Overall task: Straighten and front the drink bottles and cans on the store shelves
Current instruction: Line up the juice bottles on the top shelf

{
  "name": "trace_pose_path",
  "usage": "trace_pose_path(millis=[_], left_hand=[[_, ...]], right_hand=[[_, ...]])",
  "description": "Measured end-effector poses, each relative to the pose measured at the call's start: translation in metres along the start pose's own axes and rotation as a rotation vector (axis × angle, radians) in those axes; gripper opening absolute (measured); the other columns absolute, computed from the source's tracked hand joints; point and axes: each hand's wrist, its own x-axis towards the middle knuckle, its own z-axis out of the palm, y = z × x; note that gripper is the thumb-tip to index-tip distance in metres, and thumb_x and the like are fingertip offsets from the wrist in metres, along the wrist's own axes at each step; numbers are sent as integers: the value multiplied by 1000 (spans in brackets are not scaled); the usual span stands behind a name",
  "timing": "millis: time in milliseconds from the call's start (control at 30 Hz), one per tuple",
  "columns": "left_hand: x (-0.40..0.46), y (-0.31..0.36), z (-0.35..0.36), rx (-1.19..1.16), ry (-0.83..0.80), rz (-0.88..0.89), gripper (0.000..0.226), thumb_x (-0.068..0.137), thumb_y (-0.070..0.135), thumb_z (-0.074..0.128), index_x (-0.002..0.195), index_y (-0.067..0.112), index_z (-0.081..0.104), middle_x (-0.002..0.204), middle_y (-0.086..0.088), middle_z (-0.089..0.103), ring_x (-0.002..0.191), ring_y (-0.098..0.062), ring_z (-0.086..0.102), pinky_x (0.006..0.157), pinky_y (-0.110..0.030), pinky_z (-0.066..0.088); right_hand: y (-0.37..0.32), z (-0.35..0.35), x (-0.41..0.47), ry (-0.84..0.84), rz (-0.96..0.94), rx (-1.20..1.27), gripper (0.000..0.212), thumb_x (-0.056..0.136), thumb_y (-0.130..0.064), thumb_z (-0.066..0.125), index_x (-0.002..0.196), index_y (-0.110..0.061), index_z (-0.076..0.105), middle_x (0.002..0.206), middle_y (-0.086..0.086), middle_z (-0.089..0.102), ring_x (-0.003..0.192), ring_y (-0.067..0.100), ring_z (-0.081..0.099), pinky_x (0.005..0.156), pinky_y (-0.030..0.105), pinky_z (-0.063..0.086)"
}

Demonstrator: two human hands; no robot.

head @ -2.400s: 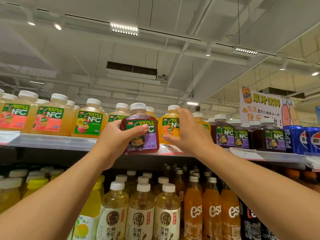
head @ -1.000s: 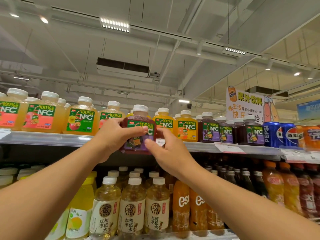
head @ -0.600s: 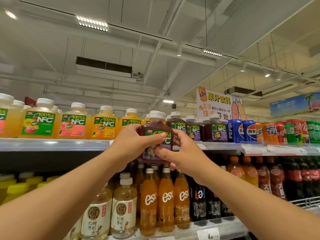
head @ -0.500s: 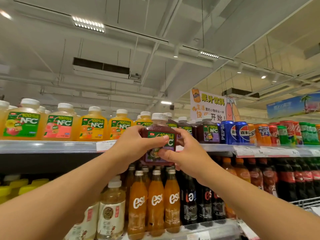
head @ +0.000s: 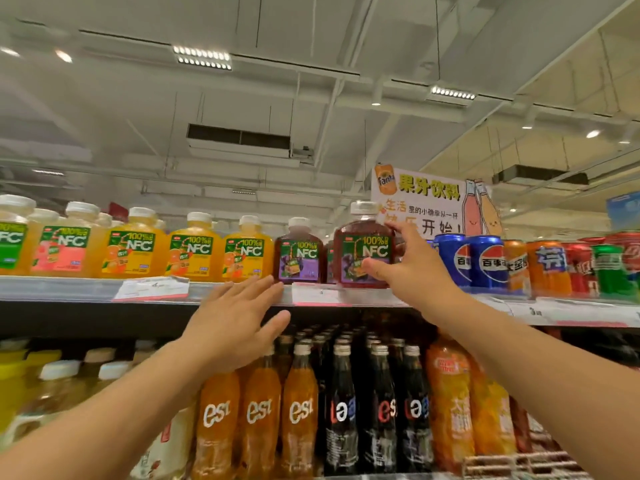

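Head view, upward, near top shelf (head: 69, 289)

Dark purple-red NFC juice bottle (head: 363, 251): squat, white cap, green/purple label facing front, upright at front edge of top shelf (head: 69, 289). Right hand (head: 412, 268) on its right side, thumb across lower label, fingers reaching behind it. Just left, a 2nd purple NFC bottle (head: 299, 252), same look, upright, label front, small gap btwn the two. Further left a row of orange NFC bottles (head: 192, 249), white caps, labels front, upright, close together along shelf edge. Right of the held bottle: blue Pepsi cans (head: 486, 263), upright, logos front, then orange, red & green cans (head: 581, 263), a bit blurred.
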Motion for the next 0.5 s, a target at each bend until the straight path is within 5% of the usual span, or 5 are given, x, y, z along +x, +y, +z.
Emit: trace_pose_path(millis=[133, 333, 500], left_hand=[[0, 2, -4, 5, -20, -11, 63, 96, 62, 23, 153, 40, 8, 161, 17, 4, 148, -6, -2, 118, -33, -1], [0, 2, -1, 2, 17, -31, 63, 96, 63, 28, 152, 43, 8, 161, 18, 3, 147, -6, -2, 116, -32, -3], [1, 1, 7, 17, 70, -23, 62, 96, 60, 30, 152, 44, 7, 161, 18, 3, 148, -7, -1, 115, -32, -6]], right_hand=[[13, 13, 14, -11, 26, -31, 62, 79, -32, 78, 131, -34, 44, 92, -24, 56, 90, 5, 59, 82, 29, 50], [11, 25, 24, -80, 59, -144, 70, 85, -34, 71, 140, -30, 27, 116, 0, 63, 103, 22, 62, 92, 46, 52], [6, 30, 25, -135, 60, -281, 62, 92, -38, 63, 139, -30, 23, 118, 8, 61, 95, 27, 61, 87, 44, 52]])
